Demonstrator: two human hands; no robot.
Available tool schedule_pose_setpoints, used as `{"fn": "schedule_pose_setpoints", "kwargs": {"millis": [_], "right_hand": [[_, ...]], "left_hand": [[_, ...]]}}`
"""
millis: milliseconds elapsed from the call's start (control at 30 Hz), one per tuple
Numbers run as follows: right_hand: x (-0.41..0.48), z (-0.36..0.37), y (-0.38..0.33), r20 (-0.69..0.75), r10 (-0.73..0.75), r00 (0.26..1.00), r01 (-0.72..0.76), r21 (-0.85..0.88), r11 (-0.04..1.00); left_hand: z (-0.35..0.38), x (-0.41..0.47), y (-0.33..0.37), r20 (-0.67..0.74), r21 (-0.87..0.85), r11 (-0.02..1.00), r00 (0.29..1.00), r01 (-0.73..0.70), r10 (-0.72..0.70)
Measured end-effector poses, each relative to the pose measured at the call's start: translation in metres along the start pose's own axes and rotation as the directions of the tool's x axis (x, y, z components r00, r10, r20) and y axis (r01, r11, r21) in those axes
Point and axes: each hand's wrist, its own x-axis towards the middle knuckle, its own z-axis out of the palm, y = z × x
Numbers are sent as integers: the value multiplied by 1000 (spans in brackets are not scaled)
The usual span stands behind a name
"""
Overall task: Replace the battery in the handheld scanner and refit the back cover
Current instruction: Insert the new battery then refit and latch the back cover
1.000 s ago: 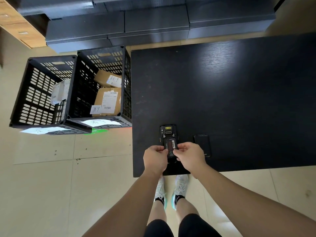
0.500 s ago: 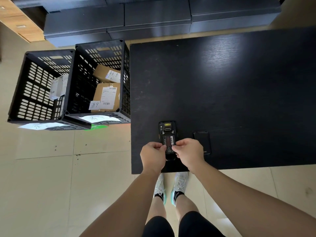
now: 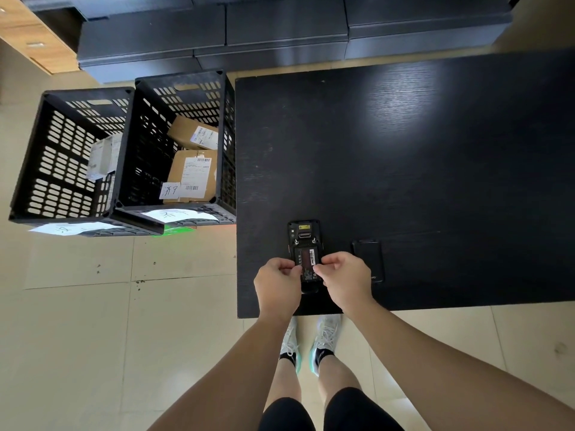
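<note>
The black handheld scanner (image 3: 304,236) lies face down near the front edge of the black table (image 3: 404,169), its back open. A black battery (image 3: 307,262) with a label sits in its compartment. My left hand (image 3: 278,283) pinches the battery's left edge, and my right hand (image 3: 343,279) pinches its right edge. Whether the battery lies flat in the bay I cannot tell. The black back cover (image 3: 368,259) rests flat on the table just right of my right hand.
Two black slotted crates (image 3: 71,157) (image 3: 183,144) stand on the tiled floor left of the table, holding cardboard parcels. Dark cabinets (image 3: 280,32) run along the far side. My feet are under the table's front edge.
The battery has gone from raised above the scanner's lower half to lying within the open compartment, both hands still at its edges. The camera view has shifted slightly.
</note>
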Motion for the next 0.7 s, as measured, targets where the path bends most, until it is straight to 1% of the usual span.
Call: {"fn": "schedule_pose_setpoints", "kwargs": {"millis": [67,200,267,467,700], "right_hand": [[-1,-4,3,17,-12,1000,13,-28,1000],[-1,-9,8,121,4,993,6,-83,997],[2,-9,8,138,-2,990,17,-111,994],[7,-12,2,156,-17,988,44,-173,984],[6,-9,4,112,5,994,12,-157,988]], "left_hand": [[-2,-1,-2,12,14,1000,1000,-17,17],[-7,2,-6,138,86,996,990,-38,26],[-8,5,-6,166,112,992,985,-59,40],[-11,12,-4,198,152,985,979,-82,51],[-5,12,-6,165,107,993,986,-44,26]]}}
